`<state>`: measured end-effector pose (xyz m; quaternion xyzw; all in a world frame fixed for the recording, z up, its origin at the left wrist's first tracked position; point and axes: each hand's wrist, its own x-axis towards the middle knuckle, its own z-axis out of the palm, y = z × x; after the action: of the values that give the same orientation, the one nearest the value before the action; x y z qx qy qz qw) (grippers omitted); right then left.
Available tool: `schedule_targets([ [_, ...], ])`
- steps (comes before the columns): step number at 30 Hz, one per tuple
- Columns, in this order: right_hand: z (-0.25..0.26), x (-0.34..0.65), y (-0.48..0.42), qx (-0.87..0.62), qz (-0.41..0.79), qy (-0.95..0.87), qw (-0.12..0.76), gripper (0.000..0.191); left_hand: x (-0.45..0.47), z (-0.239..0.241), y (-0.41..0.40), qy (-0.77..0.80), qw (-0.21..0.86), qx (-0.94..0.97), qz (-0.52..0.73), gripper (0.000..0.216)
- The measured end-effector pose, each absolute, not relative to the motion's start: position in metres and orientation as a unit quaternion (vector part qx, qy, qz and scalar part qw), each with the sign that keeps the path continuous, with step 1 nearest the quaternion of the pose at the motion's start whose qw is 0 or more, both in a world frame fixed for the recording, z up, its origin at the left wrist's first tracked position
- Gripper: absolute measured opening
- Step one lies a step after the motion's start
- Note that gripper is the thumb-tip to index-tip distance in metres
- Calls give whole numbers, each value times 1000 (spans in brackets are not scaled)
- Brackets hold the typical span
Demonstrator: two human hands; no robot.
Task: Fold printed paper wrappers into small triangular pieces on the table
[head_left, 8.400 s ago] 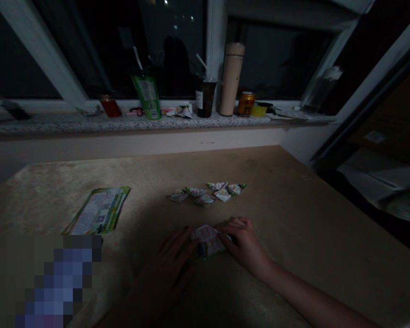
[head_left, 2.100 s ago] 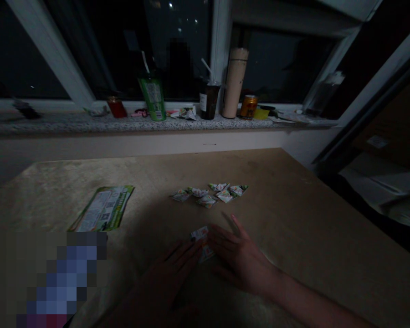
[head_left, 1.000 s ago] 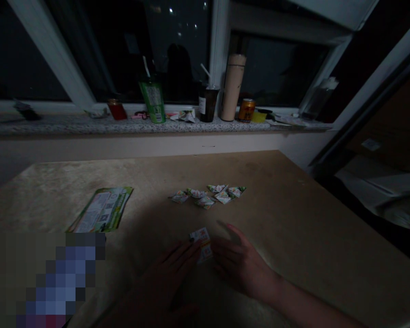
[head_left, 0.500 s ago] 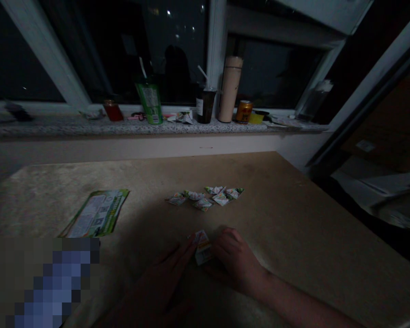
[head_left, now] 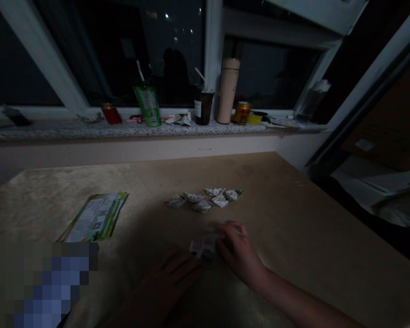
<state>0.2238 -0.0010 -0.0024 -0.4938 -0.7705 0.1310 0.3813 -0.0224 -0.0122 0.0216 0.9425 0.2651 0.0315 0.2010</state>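
A small folded piece of printed paper (head_left: 202,246) lies on the tan table (head_left: 294,218) in dim light. My right hand (head_left: 237,253) curls over its right side, fingers bent and pinching it. My left hand (head_left: 169,280) rests in shadow on the table with its fingers extended, fingertips touching the paper's left edge. Beyond them lies a cluster of several small folded paper triangles (head_left: 205,199).
A green printed leaflet (head_left: 95,217) lies flat at the left of the table. The granite windowsill (head_left: 54,130) carries a green cup with straw (head_left: 147,105), a dark cup (head_left: 202,105), a tall beige flask (head_left: 228,91), an orange can (head_left: 242,113) and a red jar (head_left: 110,114).
The folded paper has become smaller and flatter. My right hand went from spread open beside it to curled over and pinching it. The view shifted slightly.
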Motion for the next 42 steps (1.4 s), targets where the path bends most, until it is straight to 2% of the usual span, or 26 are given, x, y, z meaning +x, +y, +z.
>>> schedule_targets([
  [6,-4,224,5,-529,214,-713,407,14,-19,18,-8,203,253,945,39,72],
  [9,-4,223,5,-540,239,-689,421,8,-14,13,-10,201,245,947,50,67],
  [11,-5,223,5,-549,240,-682,419,2,-11,9,-13,200,226,951,61,68],
  [16,-5,223,4,-547,209,-713,385,7,-9,5,-15,223,186,955,54,66],
  [20,0,223,4,-522,201,-742,369,2,-11,4,-12,240,182,953,46,76],
  [25,5,222,2,-492,183,-785,328,28,-13,6,-12,237,194,951,49,79],
  [29,5,222,0,-482,157,-815,281,40,-12,19,-19,254,205,943,60,87],
  [36,4,221,-2,-463,102,-848,236,43,-12,16,-18,336,108,930,99,88],
  [42,1,220,-2,-458,81,-855,231,41,-17,12,-16,343,113,929,78,91],
])
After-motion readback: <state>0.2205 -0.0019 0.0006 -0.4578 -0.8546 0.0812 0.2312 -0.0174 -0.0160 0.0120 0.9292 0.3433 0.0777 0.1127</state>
